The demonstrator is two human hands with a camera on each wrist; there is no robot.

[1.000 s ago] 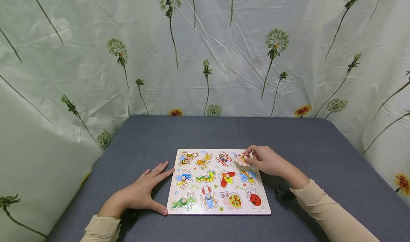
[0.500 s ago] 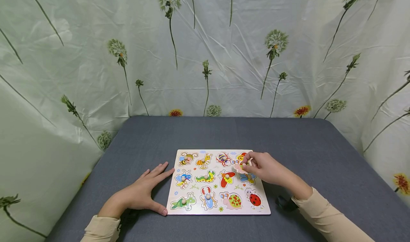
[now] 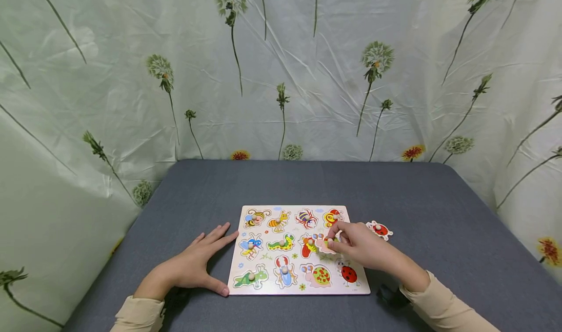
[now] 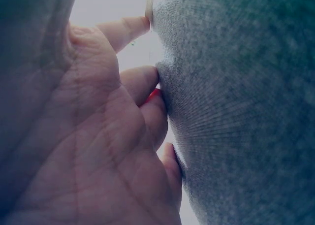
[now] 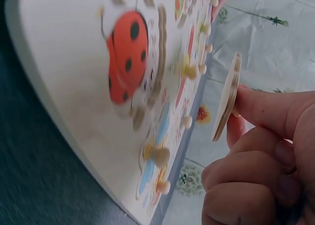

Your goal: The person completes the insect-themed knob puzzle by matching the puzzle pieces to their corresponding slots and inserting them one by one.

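Note:
Over the right part of a wooden peg puzzle board (image 3: 268, 290), my right hand (image 3: 366, 248) pinches a snail puzzle piece (image 3: 322, 244) by its knob between thumb and index finger. In the right wrist view the same snail piece (image 5: 229, 99) appears edge-on, raised off the board, the other fingers curled. The snail recess (image 3: 318, 276) and the ladybug recess (image 3: 349, 274) in the front row show printed pictures without knobs. Spread out flat on the table, my left hand (image 3: 193, 262) touches the board's left edge with its thumb and a fingertip.
A ladybug piece (image 3: 380, 230) lies on the dark grey table (image 3: 281, 180) just right of the board. Several knobbed insect pieces, such as the caterpillar (image 3: 282, 243) and the grasshopper (image 3: 251, 277), sit in their recesses. A flower-patterned curtain (image 3: 307, 102) hangs behind the table.
My right hand has carried the snail piece from the board's back right corner towards me and slightly left. The butterfly piece and the loose ladybug piece have come into view. My left hand stays put.

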